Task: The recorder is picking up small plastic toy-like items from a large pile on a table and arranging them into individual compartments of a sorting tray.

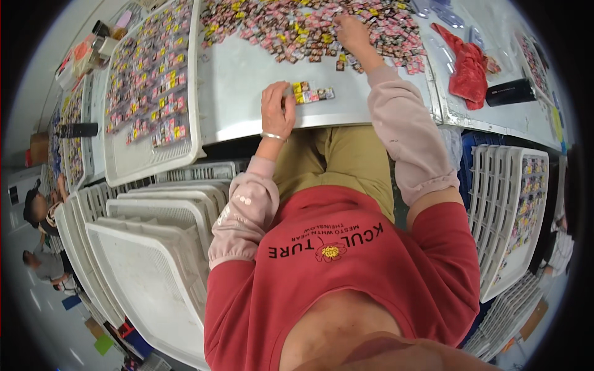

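Note:
My left hand (278, 110) rests near the table's front edge, its fingers curled closed at the left end of a small block of square pieces (312, 93). The pieces are yellow, pink and dark, set side by side in short rows. Farther off, my right hand (355, 36) reaches over a wide pile of loose small square pieces (278, 31). Its fingers are bent together at the pile, and whatever lies between them is too small to make out.
Left of the pile, a white tray (197, 93) bears rows of similar blocks. White plastic trays (142, 253) stack at my lower left, more trays (489, 204) at my right. A red cloth (468, 71) and a black box (510, 92) lie right. People (42, 207) are far left.

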A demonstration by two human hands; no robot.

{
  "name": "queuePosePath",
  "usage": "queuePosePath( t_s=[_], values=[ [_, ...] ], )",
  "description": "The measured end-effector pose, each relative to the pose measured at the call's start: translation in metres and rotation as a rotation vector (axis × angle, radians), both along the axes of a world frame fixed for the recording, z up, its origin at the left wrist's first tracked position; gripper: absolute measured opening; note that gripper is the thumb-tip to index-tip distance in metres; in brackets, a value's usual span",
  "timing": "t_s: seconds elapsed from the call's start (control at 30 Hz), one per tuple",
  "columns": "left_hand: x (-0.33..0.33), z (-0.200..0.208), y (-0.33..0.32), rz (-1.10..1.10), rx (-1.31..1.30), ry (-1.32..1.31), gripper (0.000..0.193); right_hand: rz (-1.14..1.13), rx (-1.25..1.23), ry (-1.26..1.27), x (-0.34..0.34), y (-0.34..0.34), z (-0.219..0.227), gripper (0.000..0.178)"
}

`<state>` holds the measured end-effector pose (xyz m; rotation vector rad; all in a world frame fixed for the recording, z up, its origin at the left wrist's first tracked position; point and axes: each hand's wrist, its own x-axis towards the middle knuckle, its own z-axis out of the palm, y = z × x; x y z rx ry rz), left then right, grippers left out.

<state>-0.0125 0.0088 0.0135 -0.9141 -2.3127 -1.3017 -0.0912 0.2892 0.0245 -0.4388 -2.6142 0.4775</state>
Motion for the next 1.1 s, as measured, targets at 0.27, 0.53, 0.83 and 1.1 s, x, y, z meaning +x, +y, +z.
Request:
queuePosePath(
  t_s=[0.27, 0.53, 0.83, 1.1],
  values=[
    [0.003, 0.004, 0.003, 0.006, -0.28, 0.063, 0.036, 0.118, -0.157, 0.021, 0.028, -0.001, 0.013, 0.026],
    [0.005, 0.0, 0.004, -0.005, -0.536, 0.152, 0.043, 0.378, -0.468, 0.072, 0.087, -0.099, -0.007, 0.016],
    [0.006, -0.002, 0.003, -0.017, -0.619, 0.168, 0.048, 0.338, -0.202, 0.127, 0.098, -0.118, -0.008, 0.008],
    [0.008, 0.0, -0.001, -0.022, -0.579, 0.1, 0.051, 0.547, -0.206, 0.005, 0.108, -0.096, -0.003, 0.009]
  ],
)
